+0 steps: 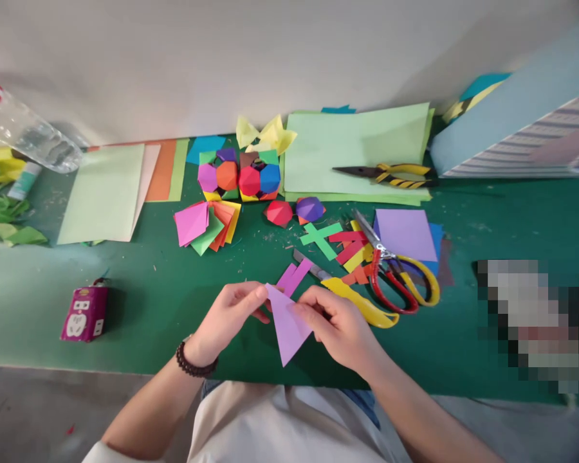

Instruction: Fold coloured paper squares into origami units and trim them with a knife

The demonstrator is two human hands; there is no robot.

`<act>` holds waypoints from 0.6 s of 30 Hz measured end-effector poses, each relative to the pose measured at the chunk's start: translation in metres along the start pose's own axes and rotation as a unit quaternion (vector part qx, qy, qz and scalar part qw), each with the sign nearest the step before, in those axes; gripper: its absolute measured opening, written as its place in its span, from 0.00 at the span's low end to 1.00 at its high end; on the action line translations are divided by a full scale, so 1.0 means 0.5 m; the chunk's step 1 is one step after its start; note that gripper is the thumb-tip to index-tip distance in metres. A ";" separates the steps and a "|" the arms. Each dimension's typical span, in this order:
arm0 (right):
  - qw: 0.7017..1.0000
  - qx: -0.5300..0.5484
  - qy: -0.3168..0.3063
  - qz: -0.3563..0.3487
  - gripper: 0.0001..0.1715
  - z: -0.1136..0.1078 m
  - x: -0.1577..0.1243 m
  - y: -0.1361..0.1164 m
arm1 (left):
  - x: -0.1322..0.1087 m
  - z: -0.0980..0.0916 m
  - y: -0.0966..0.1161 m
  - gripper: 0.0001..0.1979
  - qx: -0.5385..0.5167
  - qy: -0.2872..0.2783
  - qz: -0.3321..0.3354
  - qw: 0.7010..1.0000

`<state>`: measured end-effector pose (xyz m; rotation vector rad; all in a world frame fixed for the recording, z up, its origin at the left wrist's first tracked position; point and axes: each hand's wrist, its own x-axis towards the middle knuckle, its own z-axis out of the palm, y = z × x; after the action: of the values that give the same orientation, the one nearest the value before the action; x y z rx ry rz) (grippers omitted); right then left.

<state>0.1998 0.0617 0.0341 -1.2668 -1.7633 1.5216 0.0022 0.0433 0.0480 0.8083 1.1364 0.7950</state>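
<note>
A sheet of light purple paper (288, 328), folded into a triangle, is held up above the green table with one point toward my body. My left hand (234, 315) pinches its upper left corner between thumb and fingers. On the right side of the sheet, my right hand (338, 325) grips the edge, thumb on top and the other fingers partly hidden. Just beyond my hands lie purple paper strips (294, 276) and a yellow-handled cutter (359, 301). Scissors (395, 270) with red and yellow handles rest to the right, over coloured strips (352, 247).
Folded paper shapes (238, 177) and small colored squares (192, 223) sit mid-table. Pliers (386, 175) lie on green sheets (357, 145) by the wall. A purple box (84, 313) stands left, a plastic bottle (33, 128) farther back. Purple squares (405, 233) lie right.
</note>
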 end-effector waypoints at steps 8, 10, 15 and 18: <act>0.979 -0.150 0.011 -0.136 0.16 -0.064 0.100 -0.055 | 0.063 0.002 0.043 0.23 -0.025 0.128 0.073 0.989; 0.956 -0.244 0.041 -0.155 0.13 -0.092 0.118 -0.052 | 0.082 -0.007 0.052 0.22 -0.041 0.156 0.103 0.982; 0.860 -0.488 0.056 -0.138 0.11 -0.126 0.121 0.022 | 0.107 -0.030 0.041 0.21 -0.088 0.223 0.148 0.960; 0.840 -0.531 0.023 -0.107 0.12 -0.121 0.107 0.060 | 0.104 -0.039 0.031 0.21 -0.109 0.255 0.158 0.948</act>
<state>0.2355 0.1367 0.0107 -1.4222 -2.7164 0.2719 -0.0067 0.0986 0.0338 0.6171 1.3558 1.4316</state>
